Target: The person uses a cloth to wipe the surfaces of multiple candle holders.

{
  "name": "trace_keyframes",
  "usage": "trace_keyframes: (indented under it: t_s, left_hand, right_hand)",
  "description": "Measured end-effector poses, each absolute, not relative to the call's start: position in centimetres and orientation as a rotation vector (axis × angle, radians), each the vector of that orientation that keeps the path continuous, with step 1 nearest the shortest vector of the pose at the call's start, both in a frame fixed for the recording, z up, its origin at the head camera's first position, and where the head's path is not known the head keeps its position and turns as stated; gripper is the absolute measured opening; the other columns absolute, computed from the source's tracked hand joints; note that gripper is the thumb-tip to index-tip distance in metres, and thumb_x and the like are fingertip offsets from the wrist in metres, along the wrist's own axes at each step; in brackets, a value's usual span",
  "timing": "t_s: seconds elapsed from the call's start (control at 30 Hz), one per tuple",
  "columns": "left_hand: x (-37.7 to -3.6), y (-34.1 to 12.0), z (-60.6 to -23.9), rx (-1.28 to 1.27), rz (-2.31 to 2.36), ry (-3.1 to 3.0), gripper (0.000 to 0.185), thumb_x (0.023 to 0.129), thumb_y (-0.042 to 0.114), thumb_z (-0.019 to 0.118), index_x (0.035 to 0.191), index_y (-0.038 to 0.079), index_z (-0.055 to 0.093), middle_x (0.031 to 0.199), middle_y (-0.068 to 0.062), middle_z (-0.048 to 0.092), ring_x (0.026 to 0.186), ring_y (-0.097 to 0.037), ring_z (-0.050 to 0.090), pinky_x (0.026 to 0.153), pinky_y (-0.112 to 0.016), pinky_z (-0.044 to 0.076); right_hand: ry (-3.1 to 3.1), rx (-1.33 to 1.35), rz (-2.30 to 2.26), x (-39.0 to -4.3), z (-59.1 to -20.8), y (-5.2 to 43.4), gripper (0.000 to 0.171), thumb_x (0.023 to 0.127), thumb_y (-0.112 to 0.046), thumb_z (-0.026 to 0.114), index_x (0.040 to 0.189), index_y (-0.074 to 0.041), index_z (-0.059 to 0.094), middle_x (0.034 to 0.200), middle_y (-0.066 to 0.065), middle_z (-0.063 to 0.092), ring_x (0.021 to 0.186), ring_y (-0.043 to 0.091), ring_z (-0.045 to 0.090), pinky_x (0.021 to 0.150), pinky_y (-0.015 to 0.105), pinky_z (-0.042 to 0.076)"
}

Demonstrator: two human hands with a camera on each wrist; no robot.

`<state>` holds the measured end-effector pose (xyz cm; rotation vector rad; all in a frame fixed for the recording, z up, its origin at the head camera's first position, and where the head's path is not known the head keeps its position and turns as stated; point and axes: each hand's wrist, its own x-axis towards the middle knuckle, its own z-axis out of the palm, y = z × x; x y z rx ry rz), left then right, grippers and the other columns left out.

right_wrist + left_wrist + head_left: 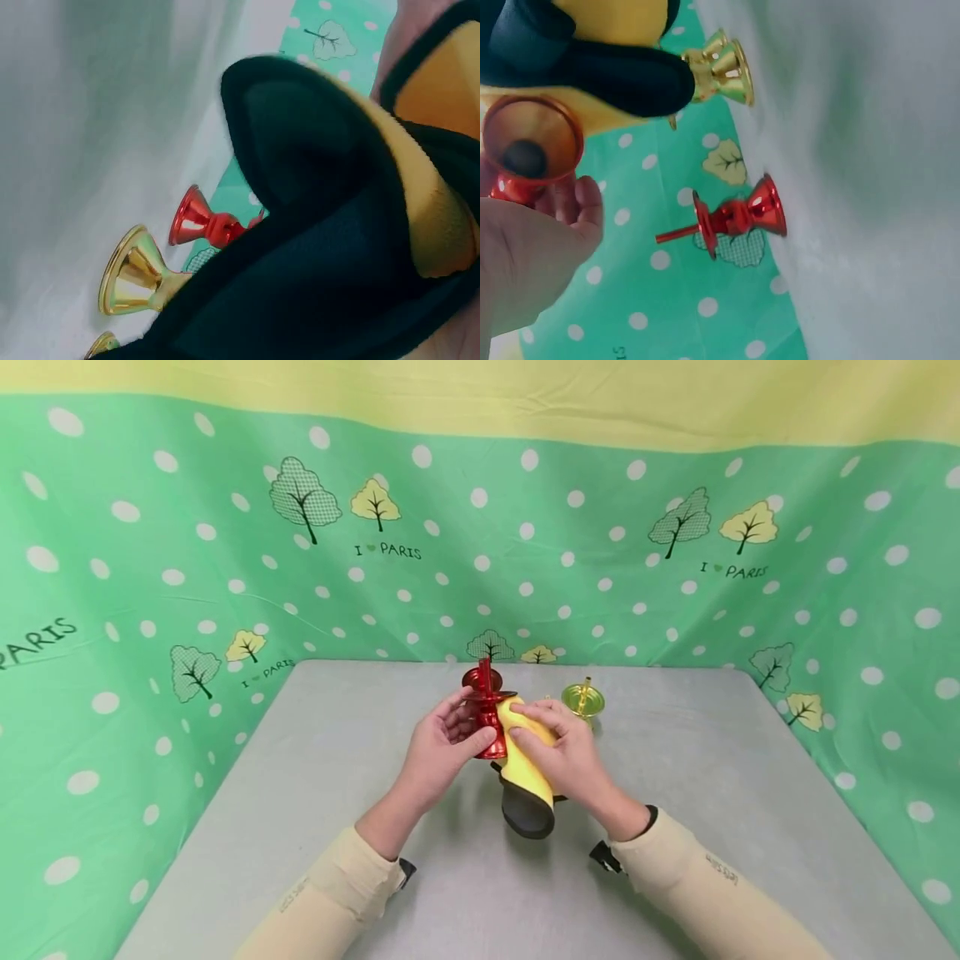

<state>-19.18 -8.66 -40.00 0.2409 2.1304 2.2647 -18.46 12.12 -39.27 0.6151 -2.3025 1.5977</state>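
My left hand [435, 747] grips a shiny red candle holder [491, 743] round its stem, raised above the table. In the left wrist view the hollow underside of its base [532, 135] faces the camera. My right hand [567, 757] pinches a yellow cloth with a dark lining and black edging [527, 777], and the cloth lies against the side of the held candle holder. In the right wrist view the cloth's dark folds [300, 240] cover most of that hand.
Behind the hands a second red candle holder [739, 216] stands upright on the grey table [337, 718]. Gold candle holders [582, 700] stand to its right, partly hidden by the right hand. A green dotted curtain [525, 560] hangs round the table's back and sides.
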Motion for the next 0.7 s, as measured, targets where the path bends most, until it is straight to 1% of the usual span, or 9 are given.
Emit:
trace_keyframes:
  t_s: [0.1, 0.2, 0.3, 0.4, 0.47, 0.53, 0.63, 0.7]
  left_hand:
    - [-19.13, -8.65, -39.93, 0.251, 2.222, 2.155, 0.075, 0.095, 0.004, 0.077, 0.162, 0.009, 0.043, 0.144, -0.019, 0.066, 0.121, -0.027, 0.068, 0.095, -0.021, 0.060]
    - [-19.10, -8.65, -39.82, 0.280, 2.232, 2.113, 0.076, 0.097, 0.002, 0.074, 0.164, 0.008, 0.040, 0.148, -0.020, 0.063, 0.129, -0.030, 0.066, 0.100, -0.024, 0.059]
    - [-19.02, -8.79, -39.72, 0.300, 2.247, 2.060, 0.078, 0.098, 0.002, 0.073, 0.166, 0.009, 0.036, 0.152, -0.021, 0.060, 0.137, -0.032, 0.062, 0.104, -0.025, 0.058]
    - [-18.90, -8.92, -39.79, 0.336, 2.218, 2.011, 0.081, 0.102, 0.004, 0.070, 0.170, 0.010, 0.027, 0.157, -0.020, 0.054, 0.139, -0.030, 0.059, 0.105, -0.023, 0.057]
    - [-18.80, -9.00, -39.93, 0.352, 2.191, 1.982, 0.079, 0.103, 0.006, 0.068, 0.170, 0.008, 0.025, 0.158, -0.020, 0.053, 0.137, -0.027, 0.061, 0.101, -0.023, 0.059]
    - [-18.66, -8.96, -39.99, 0.351, 2.163, 1.961, 0.073, 0.104, 0.007, 0.069, 0.167, 0.004, 0.032, 0.155, -0.021, 0.056, 0.132, -0.022, 0.064, 0.098, -0.024, 0.060]
    - [-18.45, -8.65, -39.89, 0.304, 2.161, 1.969, 0.059, 0.101, 0.010, 0.075, 0.154, 0.000, 0.051, 0.145, -0.023, 0.065, 0.121, -0.018, 0.069, 0.094, -0.026, 0.062]
    - [-18.35, -8.38, -39.69, 0.243, 2.185, 2.013, 0.060, 0.097, 0.010, 0.079, 0.151, 0.002, 0.055, 0.140, -0.022, 0.068, 0.117, -0.017, 0.071, 0.094, -0.024, 0.061]
  right_hand:
    - [-2.358, 0.651, 1.592, -18.39, -39.20, 12.38, 0.033, 0.092, -0.008, 0.083, 0.125, -0.010, 0.080, 0.114, 0.012, 0.072, 0.091, 0.014, 0.063, 0.065, 0.023, 0.058]
    - [-2.356, 0.680, 1.566, -18.43, -39.01, 12.51, 0.032, 0.092, -0.009, 0.083, 0.124, -0.009, 0.081, 0.112, 0.013, 0.073, 0.093, 0.017, 0.063, 0.065, 0.024, 0.059]
    - [-2.325, 0.637, 1.578, -18.59, -38.81, 12.57, 0.030, 0.092, -0.007, 0.082, 0.122, -0.006, 0.081, 0.112, 0.015, 0.074, 0.094, 0.016, 0.062, 0.064, 0.023, 0.057]
    - [-2.336, 0.598, 1.583, -18.46, -38.87, 12.71, 0.032, 0.092, -0.008, 0.082, 0.124, -0.006, 0.080, 0.115, 0.013, 0.074, 0.092, 0.012, 0.062, 0.064, 0.021, 0.056]
    - [-2.339, 0.620, 1.568, -18.18, -39.12, 12.73, 0.033, 0.092, -0.008, 0.082, 0.125, -0.007, 0.080, 0.116, 0.013, 0.074, 0.092, 0.012, 0.063, 0.064, 0.022, 0.057]
    - [-2.314, 0.684, 1.540, -17.88, -39.42, 12.70, 0.032, 0.091, -0.007, 0.082, 0.124, -0.006, 0.080, 0.114, 0.014, 0.073, 0.091, 0.013, 0.064, 0.063, 0.023, 0.059]
    - [-2.258, 0.727, 1.506, -17.84, -39.61, 12.57, 0.031, 0.090, -0.004, 0.082, 0.121, -0.003, 0.081, 0.112, 0.016, 0.074, 0.094, 0.016, 0.066, 0.065, 0.024, 0.060]
    - [-2.252, 0.708, 1.501, -18.01, -39.63, 12.45, 0.029, 0.090, -0.004, 0.082, 0.120, -0.002, 0.081, 0.111, 0.016, 0.074, 0.093, 0.016, 0.065, 0.064, 0.022, 0.058]
